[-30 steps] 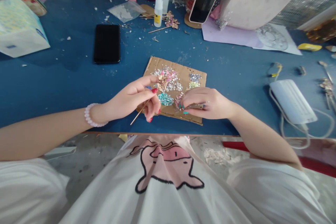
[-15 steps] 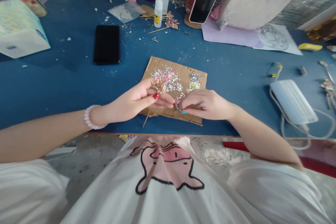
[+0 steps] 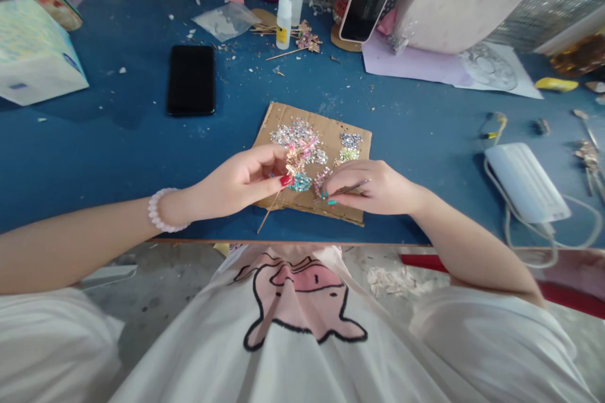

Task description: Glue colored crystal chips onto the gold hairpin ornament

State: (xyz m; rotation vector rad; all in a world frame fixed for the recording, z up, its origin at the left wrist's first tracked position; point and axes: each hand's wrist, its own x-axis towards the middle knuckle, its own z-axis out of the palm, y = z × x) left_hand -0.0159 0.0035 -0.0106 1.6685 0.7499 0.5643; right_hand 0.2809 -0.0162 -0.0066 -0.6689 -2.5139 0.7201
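Note:
My left hand (image 3: 227, 179) is closed on a gold hair stick (image 3: 268, 211), its flower-like ornament (image 3: 295, 160) at the fingertips and its thin shaft pointing down toward the table edge. In my right hand (image 3: 385, 187) are thin metal tweezers (image 3: 354, 187), pinched between thumb and fingers, tips low over a piece of cardboard (image 3: 338, 211). Small heaps of rhinestones lie on the cardboard: a large silver one (image 3: 289, 131), a teal one (image 3: 301, 182), a pink one (image 3: 321, 180) beside the right fingertips, a pale green one (image 3: 348, 154) and a dark one (image 3: 351, 140).
A black phone (image 3: 191, 80) lies behind my left hand. Glue bottles (image 3: 283, 19) stand at the back beside more gold sticks (image 3: 288, 53). A tissue box (image 3: 42, 53) is at the left; a white power bank (image 3: 527, 182) with a cable lies at the right.
My left fingers have curled in, and the ornament has shifted slightly right and turned. The teal heap, hidden before, now shows. My right hand has hardly moved.

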